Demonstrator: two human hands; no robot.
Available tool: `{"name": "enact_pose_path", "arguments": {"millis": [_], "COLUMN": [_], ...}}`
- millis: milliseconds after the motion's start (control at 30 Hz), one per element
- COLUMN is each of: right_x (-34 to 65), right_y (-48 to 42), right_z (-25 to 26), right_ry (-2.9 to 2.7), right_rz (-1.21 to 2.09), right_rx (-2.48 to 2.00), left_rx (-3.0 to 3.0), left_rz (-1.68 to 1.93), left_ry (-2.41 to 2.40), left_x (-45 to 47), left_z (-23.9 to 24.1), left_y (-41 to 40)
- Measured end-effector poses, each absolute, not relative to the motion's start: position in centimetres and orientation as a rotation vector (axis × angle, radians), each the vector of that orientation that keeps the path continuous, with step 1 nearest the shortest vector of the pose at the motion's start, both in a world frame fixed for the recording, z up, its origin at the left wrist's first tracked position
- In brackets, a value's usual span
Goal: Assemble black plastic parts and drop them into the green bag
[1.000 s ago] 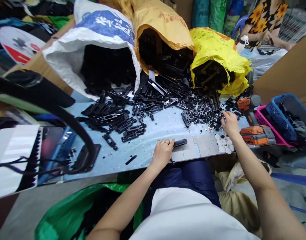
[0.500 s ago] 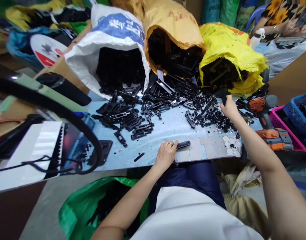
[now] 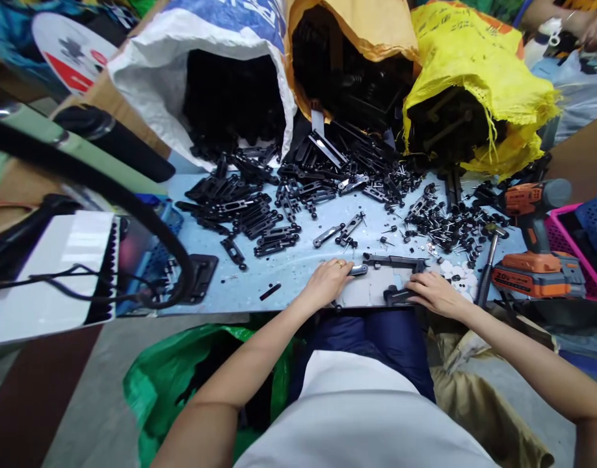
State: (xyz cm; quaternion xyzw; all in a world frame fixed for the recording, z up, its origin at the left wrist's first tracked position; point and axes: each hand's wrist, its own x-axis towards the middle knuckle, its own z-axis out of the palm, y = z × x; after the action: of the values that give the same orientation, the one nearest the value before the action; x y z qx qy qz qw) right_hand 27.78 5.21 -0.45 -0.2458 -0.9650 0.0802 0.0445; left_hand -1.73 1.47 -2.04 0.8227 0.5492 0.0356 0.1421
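I see my left hand (image 3: 329,281) resting at the near edge of the bench (image 3: 298,260), fingers curled and pinching the left end of a short dark handle piece (image 3: 358,269) that points right. My right hand (image 3: 432,292) lies just to the right of it, fingers flat and pressing on a black plastic part (image 3: 397,296) near the bench edge. Between and just beyond the two hands lies a long black bar (image 3: 395,261), its long axis running left to right across the bench, its right end nearer my right hand, its left end close to the handle piece. Further out sits a scatter of small black screws (image 3: 445,227), an orange drill (image 3: 535,260) off to the right, and three open sacks (image 3: 478,71) of black parts at the far side
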Motion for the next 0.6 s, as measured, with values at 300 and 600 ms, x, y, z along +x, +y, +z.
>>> {"name": "enact_pose_path", "arguments": {"millis": [300,600], "right_x": [22.5,20.0], "right_y": [14.6,16.1], "right_z": [-0.7,1.3], "right_ry": [-2.926,-2.827], "right_rz": [0.178,0.295], "right_rx": [-1.351,-1.439], "left_rx": [2.27,2.324], "left_rz": [0.081,0.308], "left_ry": [1.868,1.944], "left_x": [-2.2,-4.7], "left_z": [-0.3,1.4], "left_y": [13.3,5.9]}}
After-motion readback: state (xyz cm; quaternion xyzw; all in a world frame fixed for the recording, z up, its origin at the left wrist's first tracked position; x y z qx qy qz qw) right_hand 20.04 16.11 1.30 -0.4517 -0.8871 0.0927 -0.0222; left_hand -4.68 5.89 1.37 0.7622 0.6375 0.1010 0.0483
